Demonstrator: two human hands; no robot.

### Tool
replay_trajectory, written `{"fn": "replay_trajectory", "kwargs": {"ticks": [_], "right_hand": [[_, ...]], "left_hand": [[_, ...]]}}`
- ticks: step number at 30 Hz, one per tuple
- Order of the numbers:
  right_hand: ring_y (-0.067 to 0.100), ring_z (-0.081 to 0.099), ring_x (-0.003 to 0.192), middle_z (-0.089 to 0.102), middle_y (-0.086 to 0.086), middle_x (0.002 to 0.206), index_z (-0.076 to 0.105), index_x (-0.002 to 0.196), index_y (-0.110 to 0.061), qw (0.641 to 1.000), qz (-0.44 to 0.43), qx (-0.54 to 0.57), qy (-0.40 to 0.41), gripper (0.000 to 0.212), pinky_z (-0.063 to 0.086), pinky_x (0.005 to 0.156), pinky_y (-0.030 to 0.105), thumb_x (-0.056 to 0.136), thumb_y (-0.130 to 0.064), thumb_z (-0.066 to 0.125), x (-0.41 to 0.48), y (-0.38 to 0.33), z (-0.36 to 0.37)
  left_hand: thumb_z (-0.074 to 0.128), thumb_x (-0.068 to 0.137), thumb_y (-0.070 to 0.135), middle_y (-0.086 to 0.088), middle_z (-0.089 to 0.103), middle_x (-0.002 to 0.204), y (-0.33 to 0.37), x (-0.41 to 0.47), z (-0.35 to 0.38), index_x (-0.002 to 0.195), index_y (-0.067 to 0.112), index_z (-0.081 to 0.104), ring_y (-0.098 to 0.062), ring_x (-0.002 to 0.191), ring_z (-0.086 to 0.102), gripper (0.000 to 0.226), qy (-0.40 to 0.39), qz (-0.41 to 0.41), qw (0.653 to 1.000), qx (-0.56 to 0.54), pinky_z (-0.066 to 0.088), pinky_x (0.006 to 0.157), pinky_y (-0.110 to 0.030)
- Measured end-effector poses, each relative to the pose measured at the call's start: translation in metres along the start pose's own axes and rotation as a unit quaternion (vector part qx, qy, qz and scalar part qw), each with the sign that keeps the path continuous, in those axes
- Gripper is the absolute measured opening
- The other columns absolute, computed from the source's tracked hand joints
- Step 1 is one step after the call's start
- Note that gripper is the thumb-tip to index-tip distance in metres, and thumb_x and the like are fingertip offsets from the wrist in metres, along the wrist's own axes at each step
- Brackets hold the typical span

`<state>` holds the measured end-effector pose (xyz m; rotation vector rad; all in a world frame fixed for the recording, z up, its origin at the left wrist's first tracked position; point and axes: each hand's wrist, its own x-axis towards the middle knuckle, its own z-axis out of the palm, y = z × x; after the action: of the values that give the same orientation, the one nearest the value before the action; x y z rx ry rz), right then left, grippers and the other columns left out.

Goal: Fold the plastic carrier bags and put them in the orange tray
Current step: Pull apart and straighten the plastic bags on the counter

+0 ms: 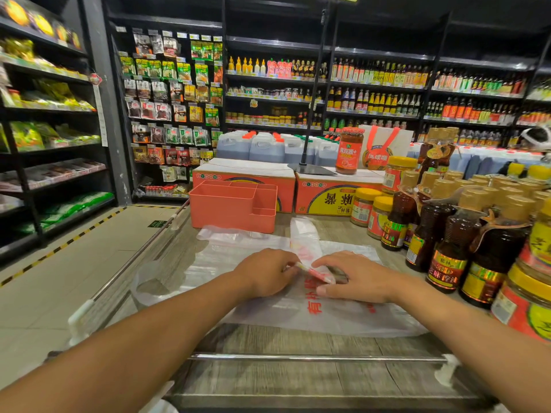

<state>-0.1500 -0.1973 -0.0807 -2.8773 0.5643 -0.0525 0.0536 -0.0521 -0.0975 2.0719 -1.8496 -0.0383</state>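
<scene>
A clear plastic carrier bag (301, 242) with red print, folded into a narrow strip, lies on the wooden display table (298, 341), running away from me. My left hand (265, 274) pinches its near end. My right hand (354, 278) presses flat on the same end, the fingertips of both hands nearly meeting. Under the strip, several more flat bags (343, 314) with red characters are spread out. The orange tray (232, 205), with compartments that look empty, stands just beyond the bags at the back left of the table.
Dark sauce bottles (453, 242) and yellow-lidded jars (366, 210) crowd the table's right side. Orange cartons (325, 195) stand behind the tray. A metal rail (313, 357) edges the table front and left. Shop shelves surround an aisle floor (74, 263) at left.
</scene>
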Motion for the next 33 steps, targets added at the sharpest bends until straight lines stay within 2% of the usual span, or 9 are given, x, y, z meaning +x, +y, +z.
{"fn": "replay_trajectory", "kwargs": {"ticks": [2, 4, 8, 12, 18, 21, 25, 29, 33], "right_hand": [[0.007, 0.046, 0.128, 0.052, -0.016, 0.142, 0.047, 0.143, -0.043, 1.000, -0.003, 0.010, 0.015, 0.080, 0.039, 0.108, 0.036, 0.077, -0.087, 0.053, 0.000, 0.000, 0.000], [0.001, 0.055, 0.115, 0.061, -0.019, 0.130, 0.056, 0.135, -0.041, 0.997, -0.010, 0.046, 0.062, 0.053, 0.046, 0.100, 0.032, 0.086, -0.058, 0.068, 0.001, 0.002, 0.002], [-0.003, 0.063, 0.093, 0.072, -0.018, 0.104, 0.072, 0.113, -0.035, 0.988, 0.004, 0.091, 0.123, 0.022, 0.054, 0.082, 0.028, 0.096, -0.022, 0.066, 0.002, 0.003, 0.004], [-0.012, 0.062, 0.098, 0.068, -0.031, 0.107, 0.068, 0.108, -0.047, 0.980, 0.017, 0.138, 0.139, 0.027, 0.050, 0.085, 0.013, 0.100, -0.021, 0.063, 0.001, 0.000, 0.003], [0.023, 0.070, 0.103, 0.076, 0.005, 0.108, 0.069, 0.120, -0.030, 0.969, 0.042, 0.213, 0.118, 0.021, 0.055, 0.094, 0.045, 0.102, -0.024, 0.060, 0.004, 0.003, 0.007], [0.029, 0.073, 0.090, 0.078, 0.001, 0.094, 0.059, 0.127, -0.032, 0.963, 0.042, 0.242, 0.113, 0.025, 0.057, 0.084, 0.048, 0.103, -0.026, 0.059, 0.004, 0.001, 0.006], [0.016, 0.056, 0.054, 0.078, 0.002, 0.083, 0.059, 0.116, -0.026, 0.957, 0.068, 0.263, 0.102, 0.017, 0.043, 0.052, 0.029, 0.100, -0.022, 0.062, 0.007, 0.000, 0.006], [0.015, 0.068, 0.073, 0.075, -0.002, 0.085, 0.068, 0.106, -0.020, 0.961, 0.082, 0.232, 0.127, 0.011, 0.053, 0.070, 0.031, 0.096, -0.025, 0.067, 0.012, 0.001, 0.011], [-0.005, 0.059, 0.066, 0.071, -0.011, 0.093, 0.060, 0.113, -0.035, 0.964, 0.097, 0.199, 0.144, 0.021, 0.041, 0.064, 0.015, 0.095, -0.030, 0.070, 0.012, -0.002, 0.012]], "left_hand": [[0.046, 0.105, 0.034, -0.001, 0.073, 0.094, 0.000, 0.000, 0.000, 0.105, 0.021, 0.068, -0.024, 0.087, 0.065, 0.026, 0.017, -0.006, 1.000, -0.024, 0.054, 0.079, -0.045], [0.044, 0.106, 0.034, 0.002, 0.072, 0.085, 0.003, -0.002, 0.000, 0.098, 0.020, 0.066, -0.020, 0.080, 0.066, 0.027, 0.033, -0.011, 0.996, -0.078, 0.055, 0.078, -0.045], [0.051, 0.104, 0.035, 0.016, 0.068, 0.083, 0.009, -0.005, -0.003, 0.097, 0.033, 0.064, -0.007, 0.079, 0.067, 0.016, 0.042, -0.006, 0.987, -0.158, 0.057, 0.080, -0.037], [0.063, 0.093, 0.029, 0.018, 0.069, 0.117, 0.004, -0.004, -0.003, 0.123, 0.035, 0.064, -0.005, 0.103, 0.064, 0.030, 0.019, -0.008, 0.990, -0.138, 0.054, 0.094, -0.035], [0.062, 0.097, 0.025, 0.009, 0.073, 0.105, 0.001, -0.001, -0.003, 0.111, 0.024, 0.067, -0.014, 0.093, 0.070, 0.015, 0.027, -0.044, 0.990, -0.132, 0.057, 0.089, -0.042], [0.059, 0.100, 0.025, 0.007, 0.074, 0.094, 0.004, -0.002, -0.004, 0.107, 0.020, 0.066, -0.013, 0.085, 0.072, 0.011, 0.023, -0.060, 0.986, -0.154, 0.058, 0.085, -0.043], [0.063, 0.099, 0.024, 0.004, 0.075, 0.091, 0.007, -0.002, -0.004, 0.118, 0.021, 0.063, -0.013, 0.083, 0.071, 0.020, 0.008, -0.078, 0.980, -0.183, 0.058, 0.082, -0.035], [0.062, 0.096, 0.020, 0.007, 0.071, 0.084, 0.011, -0.002, -0.005, 0.111, 0.022, 0.063, -0.007, 0.075, 0.067, 0.014, 0.005, -0.093, 0.980, -0.178, 0.050, 0.068, -0.024], [0.065, 0.094, 0.028, 0.006, 0.073, 0.092, 0.009, 0.000, -0.005, 0.100, 0.022, 0.066, -0.016, 0.086, 0.067, 0.008, 0.007, -0.106, 0.988, -0.110, 0.057, 0.083, -0.037]]}}
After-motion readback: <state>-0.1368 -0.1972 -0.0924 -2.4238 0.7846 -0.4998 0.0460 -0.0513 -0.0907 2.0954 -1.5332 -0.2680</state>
